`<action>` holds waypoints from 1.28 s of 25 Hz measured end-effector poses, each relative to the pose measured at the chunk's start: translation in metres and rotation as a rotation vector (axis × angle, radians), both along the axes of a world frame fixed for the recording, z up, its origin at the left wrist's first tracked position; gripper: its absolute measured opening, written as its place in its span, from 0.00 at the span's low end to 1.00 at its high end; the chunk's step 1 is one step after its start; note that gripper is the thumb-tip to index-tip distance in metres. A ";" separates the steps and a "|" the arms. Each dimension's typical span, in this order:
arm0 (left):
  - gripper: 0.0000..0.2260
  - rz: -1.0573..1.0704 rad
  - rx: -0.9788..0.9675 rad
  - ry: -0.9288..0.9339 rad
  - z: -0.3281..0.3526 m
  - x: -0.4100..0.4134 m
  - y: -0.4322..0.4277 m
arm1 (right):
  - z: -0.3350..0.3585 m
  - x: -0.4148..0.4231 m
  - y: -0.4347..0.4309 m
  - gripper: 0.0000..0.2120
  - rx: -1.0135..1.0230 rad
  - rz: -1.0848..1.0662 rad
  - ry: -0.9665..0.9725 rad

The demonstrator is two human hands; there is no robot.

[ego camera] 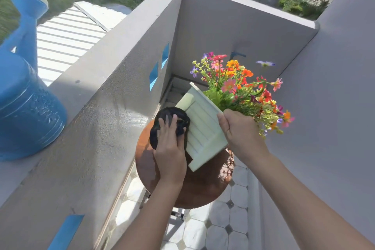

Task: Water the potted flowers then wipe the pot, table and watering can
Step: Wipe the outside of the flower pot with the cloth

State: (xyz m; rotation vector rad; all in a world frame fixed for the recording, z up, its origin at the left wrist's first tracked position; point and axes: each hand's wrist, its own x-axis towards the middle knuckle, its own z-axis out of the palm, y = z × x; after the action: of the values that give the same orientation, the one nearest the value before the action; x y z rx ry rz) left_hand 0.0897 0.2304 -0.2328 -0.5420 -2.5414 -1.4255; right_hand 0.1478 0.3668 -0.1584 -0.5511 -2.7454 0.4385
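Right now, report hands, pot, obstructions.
Left hand presses dark cloth on pot side. Right hand grips pot rim, pot tilted over table. Watering can parked on ledge, clear of work.

Both bare forearms reach forward — left hand (169, 144) pressed flat, palm down; right hand (239, 128) curled round the pot (203, 128) rim.

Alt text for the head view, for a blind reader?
A person's left hand presses a dark cloth against the side of a tilted white flower pot, which the right hand grips by its rim over a round brown table. A blue watering can stands on the balcony wall.
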 end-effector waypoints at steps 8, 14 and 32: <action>0.17 -0.058 0.173 -0.092 0.073 -0.058 0.048 | -0.002 0.001 -0.007 0.16 -0.001 0.081 0.034; 0.30 -0.241 0.230 -1.056 0.073 -0.119 0.026 | -0.006 0.005 -0.011 0.16 0.011 0.136 0.021; 0.12 -0.193 -0.215 -0.479 0.100 -0.063 -0.001 | -0.006 -0.009 -0.063 0.16 0.183 -0.011 0.123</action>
State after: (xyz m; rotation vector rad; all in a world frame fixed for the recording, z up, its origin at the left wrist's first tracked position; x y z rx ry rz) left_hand 0.0264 0.2298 -0.1331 -0.5447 -3.1211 -1.5033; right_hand 0.1390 0.3038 -0.1640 -0.4758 -2.6277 0.2085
